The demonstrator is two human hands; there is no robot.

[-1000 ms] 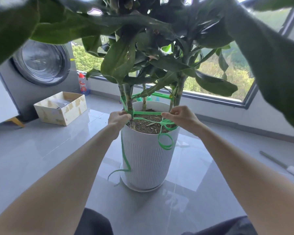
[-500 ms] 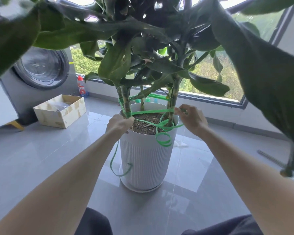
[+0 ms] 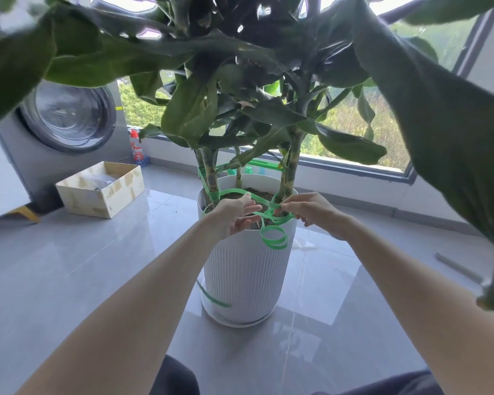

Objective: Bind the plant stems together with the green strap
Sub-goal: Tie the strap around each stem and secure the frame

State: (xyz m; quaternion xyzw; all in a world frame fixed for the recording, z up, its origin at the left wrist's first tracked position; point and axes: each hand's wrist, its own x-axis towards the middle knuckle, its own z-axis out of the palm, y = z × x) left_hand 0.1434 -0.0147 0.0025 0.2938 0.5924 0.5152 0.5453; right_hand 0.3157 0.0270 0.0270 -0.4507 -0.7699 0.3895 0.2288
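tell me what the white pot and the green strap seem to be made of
The white pot looks like matte plastic: fine moulded vertical ribs. The green strap, a thin, flat, slightly glossy band curling into loops, is probably flexible plastic.

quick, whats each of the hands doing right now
Left hand: open, fingers straight.
Right hand: pinching the green strap.

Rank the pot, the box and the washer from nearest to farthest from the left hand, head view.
1. Pot: directly under the left hand, at its rim.
2. Box: on the floor to the left.
3. Washer: behind the box, far left.
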